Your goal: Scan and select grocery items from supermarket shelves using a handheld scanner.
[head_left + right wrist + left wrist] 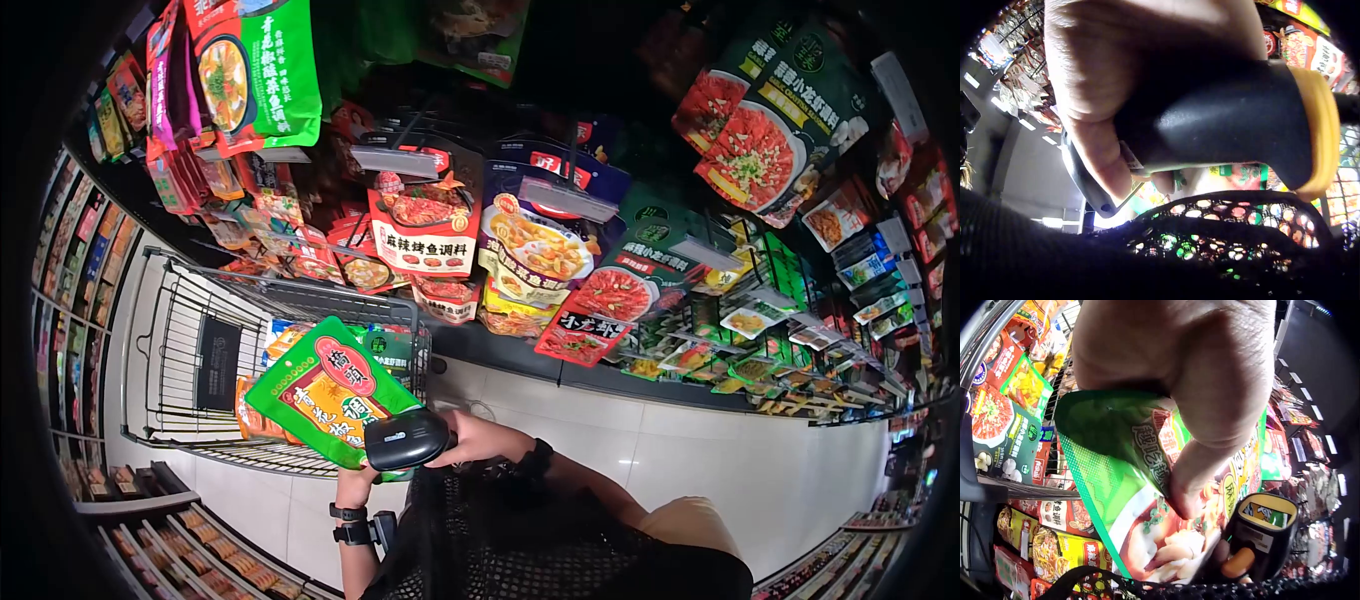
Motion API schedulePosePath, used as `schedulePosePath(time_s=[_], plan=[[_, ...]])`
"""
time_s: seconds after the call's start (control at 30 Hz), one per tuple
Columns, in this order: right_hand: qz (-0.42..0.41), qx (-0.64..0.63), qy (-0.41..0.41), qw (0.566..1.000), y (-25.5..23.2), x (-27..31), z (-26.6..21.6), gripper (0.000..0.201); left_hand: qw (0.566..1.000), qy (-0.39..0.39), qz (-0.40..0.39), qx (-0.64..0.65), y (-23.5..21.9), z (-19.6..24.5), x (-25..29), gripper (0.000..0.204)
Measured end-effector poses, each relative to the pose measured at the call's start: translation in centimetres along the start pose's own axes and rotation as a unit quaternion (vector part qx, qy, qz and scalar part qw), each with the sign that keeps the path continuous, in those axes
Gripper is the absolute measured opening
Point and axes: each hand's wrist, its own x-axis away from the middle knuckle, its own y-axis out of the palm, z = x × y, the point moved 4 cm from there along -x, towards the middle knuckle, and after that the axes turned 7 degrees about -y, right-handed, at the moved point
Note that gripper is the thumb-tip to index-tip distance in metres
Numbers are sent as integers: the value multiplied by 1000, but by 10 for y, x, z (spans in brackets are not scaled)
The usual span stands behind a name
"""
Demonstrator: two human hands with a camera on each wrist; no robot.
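Note:
My left hand grips a green seasoning packet by its lower edge, the printed side facing up in the head view. In the left wrist view, the left thumb and fingers pinch the folded top of the packet. My right hand holds a black barcode scanner, whose head overlaps the packet's near corner. From the right wrist, the right hand wraps round the scanner's dark handle, which ends in a yellow band. The scanner's window shows beside the packet in the left wrist view.
A wire shopping cart stands at the left, with several packets inside under the green one. Ahead, a rack carries hanging seasoning packets and price tags. Shelves line the far left. Pale floor tiles run to the right.

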Motion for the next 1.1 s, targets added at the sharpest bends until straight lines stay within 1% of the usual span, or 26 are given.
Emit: schedulePosePath(time_s=[0.03, 0.07, 0.13, 0.17, 0.2, 0.23, 0.27, 0.33, 0.37, 0.4, 0.47, 0.53, 0.6, 0.63, 0.67, 0.7, 0.73, 0.77, 0.8, 0.83, 0.87, 0.93, 0.97, 1.03, 1.07, 1.1], plan=[[-14, -21, 21, 999, 0, -1, 0, 45, 999, 33, 19, 39, 4, 13, 3, 37], [-11, -20, 21, 1000, -2, 0, 4, 45, 999, 33, 15, 38, 9, 15, 0, 37], [-20, 0, 29, 999, -3, -4, 4, 56, 994, 36, -17, 98, 17, 20, -2, 38], [-8, -45, 63, 997, -5, 0, 2, 47, 983, 43, -48, 172, 24, 25, -2, 40], [-5, -42, 63, 997, -6, 1, 4, 47, 966, 48, -75, 245, 28, 30, 2, 42], [22, -63, 28, 997, -5, 0, 9, 45, 966, 32, -102, 237, 25, 27, 2, 46], [53, -81, -8, 995, -9, 0, 9, 43, 965, 33, -107, 237, 28, 29, 0, 46], [57, -80, 3, 995, -11, 0, 5, 42, 964, 24, -115, 240, 30, 36, 4, 47], [74, -73, -5, 995, -13, -1, 7, 41, 969, 5, -95, 228, 30, 34, 1, 43], [91, -66, -12, 994, -15, -1, 10, 41, 968, 6, -96, 230, 30, 32, -3, 43], [98, -75, -18, 992, -20, 0, 18, 39, 981, 56, -53, 180, 27, 33, -11, 40], [102, -72, -11, 992, -21, -1, 20, 37, 980, 53, -49, 187, 29, 32, -10, 38], [104, -58, -46, 992, -21, -3, 5, 42, 976, 52, -35, 208, 26, 32, -14, 37], [97, -97, -57, 989, -18, -7, -7, 49, 993, 58, 0, 105, 22, 35, -13, 36], [63, -47, 35, 996, -24, -1, 12, 55, 993, 32, -16, 108, 22, 36, -12, 37], [89, -79, 9, 993, -24, 3, 8, 55, 996, 41, -27, 70, 27, 41, -13, 37], [87, -117, -13, 989, -20, -8, 3, 55, 998, 52, -11, 40, 21, 47, -9, 37], [96, -95, 7, 991, -21, -2, 0, 56, 995, 60, -43, 65, 28, 54, -10, 38], [80, -78, 26, 993, -21, -5, -1, 56, 991, 74, -51, 94, 28, 59, -6, 39], [71, -103, 24, 992, -18, -13, -4, 56, 998, 32, -41, 45, 22, 51, -9, 42], [90, -102, 52, 989, -18, -8, -6, 56, 993, 59, -63, 84, 25, 51, -10, 39], [85, -119, 69, 987, -17, -13, -4, 56, 995, 54, -13, 85, 25, 43, -6, 37], [86, -112, 83, 986, -15, -12, -8, 55, 989, 68, -34, 126, 27, 47, -6, 37], [56, -116, 102, 987, -10, -23, -7, 54, 986, 75, -20, 146, 20, 33, -5, 38], [64, -118, 110, 985, -10, -19, -9, 53, 985, 76, -43, 147, 24, 30, -7, 38], [58, -98, 114, 987, -9, -21, -13, 52, 983, 81, -32, 159, 25, 29, -6, 38]])
